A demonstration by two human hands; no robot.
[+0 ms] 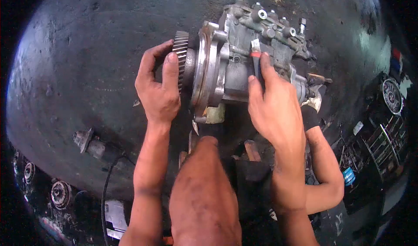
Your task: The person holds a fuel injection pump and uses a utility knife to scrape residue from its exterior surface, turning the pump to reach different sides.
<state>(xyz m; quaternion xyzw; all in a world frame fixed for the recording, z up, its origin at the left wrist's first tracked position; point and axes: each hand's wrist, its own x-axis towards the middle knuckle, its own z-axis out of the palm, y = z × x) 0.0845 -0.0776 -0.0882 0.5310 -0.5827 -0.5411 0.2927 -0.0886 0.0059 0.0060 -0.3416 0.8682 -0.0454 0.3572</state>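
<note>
A grey metal diesel injection pump [237, 76] lies in front of me, with a row of fittings along its far side. At its left end is a toothed gear [180, 50]. My left hand [159, 83] is closed around the gear, thumb on its near face and fingers behind it. In my right hand [276, 102] is a black-handled tool with a red collar [255, 54] and a flat, pale tip. My index finger stretches along the handle. The tip overlaps the pump's side in this view; what the fingers cover is hidden.
My bare knee [204, 189] rises between my arms. A bent bare limb [324, 163] with a black band is at the right. A smaller metal part [91, 143] lies on the dark floor at left. Round clutch-like parts [60, 194] and a disc [392, 97] lie at the edges.
</note>
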